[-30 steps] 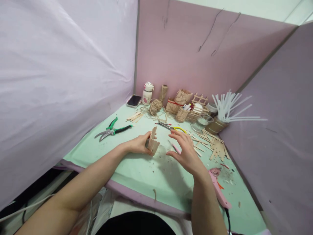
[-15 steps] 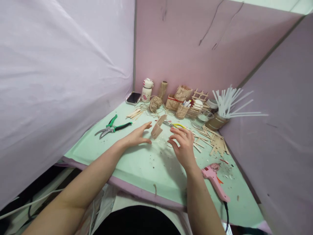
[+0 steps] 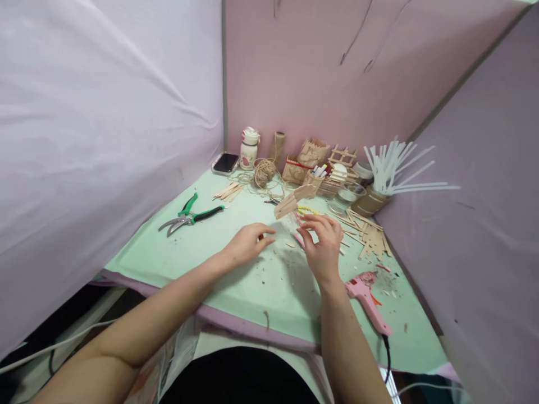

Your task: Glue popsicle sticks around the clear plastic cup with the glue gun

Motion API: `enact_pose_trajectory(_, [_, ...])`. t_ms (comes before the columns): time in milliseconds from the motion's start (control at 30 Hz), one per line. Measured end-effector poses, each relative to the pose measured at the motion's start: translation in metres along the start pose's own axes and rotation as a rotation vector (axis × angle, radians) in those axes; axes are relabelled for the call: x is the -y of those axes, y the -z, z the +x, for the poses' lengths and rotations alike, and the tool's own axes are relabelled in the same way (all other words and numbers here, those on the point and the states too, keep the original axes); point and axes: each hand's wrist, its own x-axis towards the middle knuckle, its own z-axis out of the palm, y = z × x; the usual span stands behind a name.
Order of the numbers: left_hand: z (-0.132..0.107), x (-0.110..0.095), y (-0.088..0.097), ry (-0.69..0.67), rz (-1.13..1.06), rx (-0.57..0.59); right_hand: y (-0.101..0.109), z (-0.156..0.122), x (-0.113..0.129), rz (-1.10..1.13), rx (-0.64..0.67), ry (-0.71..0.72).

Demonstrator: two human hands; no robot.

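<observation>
A curved piece of joined flat wooden sticks stands tilted in front of my hands, with see-through material below it that I cannot make out. My left hand is at its near left, thumb and fingers apart, holding nothing. Nearer to the piece, on its right, my right hand has loosely curled fingers, their tips beside the clear material; whether they touch it is hard to see. Behind the piece lie yellow-handled pliers, partly hidden. Something pink shows by my right thumb.
Green-handled pruning shears lie left. A pink glue gun is at the right. Twine, a bottle, a phone and a holder of white glue sticks line the back. Loose wooden sticks lie right.
The wooden piece has moved right and away from me and turned to lean rightward. My left hand's fingers have drawn closer together and away from it. The view has shifted slightly.
</observation>
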Motion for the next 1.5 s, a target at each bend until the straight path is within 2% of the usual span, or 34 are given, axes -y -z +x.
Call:
enact_pose_trajectory(133, [0.002,-0.028,-0.027,0.04,-0.005,0.114,-0.001,0.001,0.004,0.007,-0.022,0.021])
enact_pose_trajectory(200, [0.004,-0.032,-0.037,0.024,0.005,0.179,0.0,0.004,0.006,0.011,-0.047,0.034])
enact_pose_trajectory(267, [0.004,-0.031,-0.035,-0.007,0.024,0.243,0.005,0.009,0.007,0.013,-0.071,0.034])
enact_pose_trajectory(333, [-0.002,-0.023,-0.019,-0.018,0.057,0.263,0.015,0.017,0.004,0.003,-0.102,0.016])
enact_pose_trajectory(433, [-0.019,-0.003,0.033,0.056,0.13,0.16,0.036,0.029,-0.005,-0.048,-0.181,-0.015])
enact_pose_trajectory(467, [-0.026,0.005,0.053,0.11,0.167,0.099,0.043,0.032,-0.008,-0.068,-0.203,-0.021])
enact_pose_trajectory(533, [-0.039,0.02,0.089,0.344,0.308,-0.106,0.054,0.036,-0.013,-0.093,-0.224,-0.024])
enact_pose_trajectory(600, [-0.046,0.031,0.107,0.429,0.374,-0.28,0.057,0.037,-0.013,-0.095,-0.207,-0.019])
enact_pose_trajectory(633, [-0.047,0.035,0.109,0.432,0.382,-0.332,0.056,0.036,-0.011,-0.086,-0.184,-0.015])
enact_pose_trajectory(700, [-0.043,0.04,0.097,0.37,0.364,-0.294,0.05,0.032,-0.006,-0.059,-0.13,-0.011])
enact_pose_trajectory(833, [-0.022,0.045,0.049,0.16,0.366,-0.058,0.037,0.024,0.008,-0.003,-0.021,-0.007])
enact_pose_trajectory(867, [-0.017,0.045,0.038,0.13,0.37,-0.009,0.035,0.022,0.01,0.003,0.003,-0.004])
enact_pose_trajectory(1000, [-0.01,0.035,0.005,0.081,0.362,0.068,0.03,0.017,0.012,-0.004,0.07,-0.003])
enact_pose_trajectory(1033, [-0.014,0.029,-0.003,0.069,0.358,0.111,0.03,0.016,0.012,-0.009,0.081,-0.007])
enact_pose_trajectory(1100, [-0.029,0.013,-0.023,0.051,0.374,0.274,0.028,0.014,0.011,-0.015,0.096,-0.01])
enact_pose_trajectory(1167, [-0.052,-0.008,-0.044,-0.035,0.352,0.35,0.027,0.013,0.011,-0.016,0.105,-0.001])
enact_pose_trajectory(1267, [-0.085,-0.042,-0.072,-0.23,0.243,0.414,0.029,0.014,0.014,-0.003,0.129,0.02])
enact_pose_trajectory(1333, [-0.098,-0.063,-0.083,-0.382,0.125,0.439,0.03,0.015,0.017,0.019,0.162,0.023])
enact_pose_trajectory(1433, [-0.103,-0.083,-0.097,-0.647,-0.063,0.648,0.028,0.016,0.019,0.051,0.238,0.019])
enact_pose_trajectory(1500, [-0.102,-0.087,-0.106,-0.756,-0.085,0.718,0.022,0.016,0.019,0.051,0.292,0.011])
